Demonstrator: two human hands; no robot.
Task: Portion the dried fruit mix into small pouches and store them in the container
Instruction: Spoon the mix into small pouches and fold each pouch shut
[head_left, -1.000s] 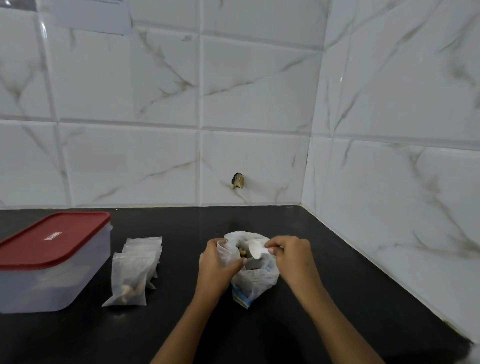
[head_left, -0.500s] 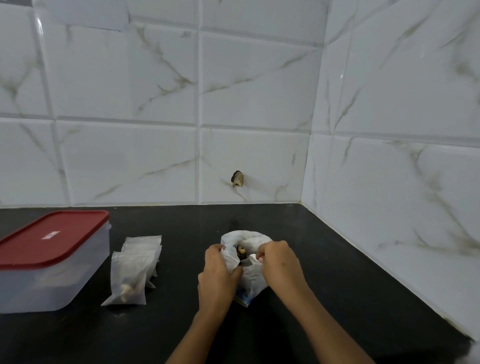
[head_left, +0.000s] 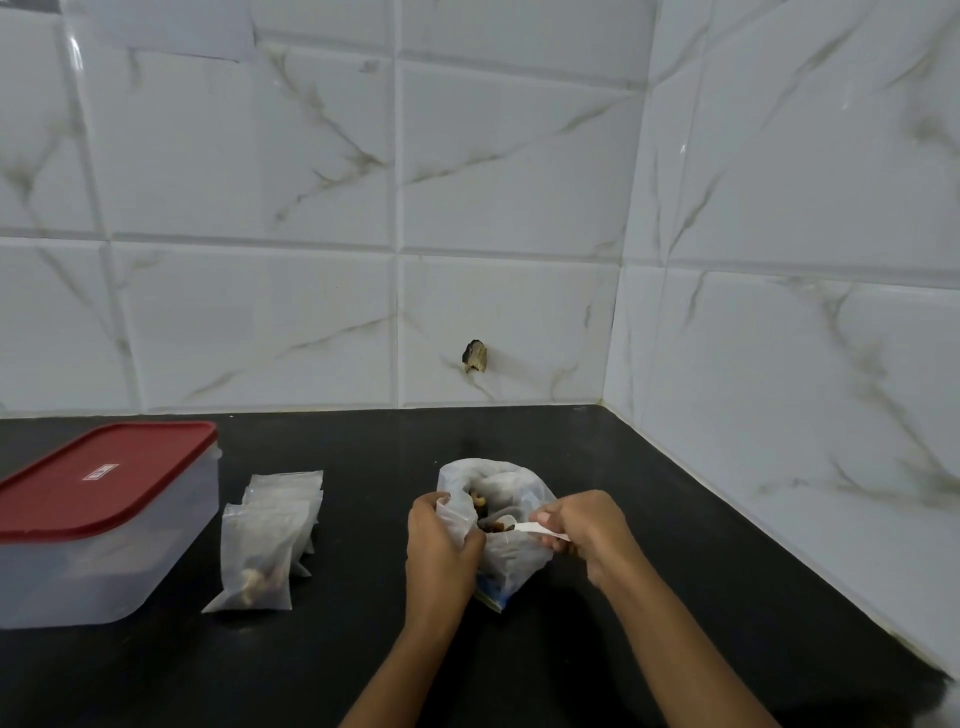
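A translucent plastic bag of dried fruit mix (head_left: 519, 551) stands open on the black counter. My left hand (head_left: 441, 551) grips the bag's left rim. My right hand (head_left: 587, 535) pinches the handle of a small white spoon (head_left: 535, 528), whose bowl lies inside the bag's mouth with some fruit on it. Several small clear pouches (head_left: 270, 540) lie in a stack to the left, the front one holding a little mix. A clear container with a red lid (head_left: 98, 514) sits shut at the far left.
White marble tiled walls meet in a corner behind and to the right of the black counter (head_left: 675, 519). A small dark chipped hole (head_left: 474, 356) marks the back wall.
My right hand dipped the white spoon down into the bag and now draws it back up with fruit on it. My left hand keeps its hold on the rim.
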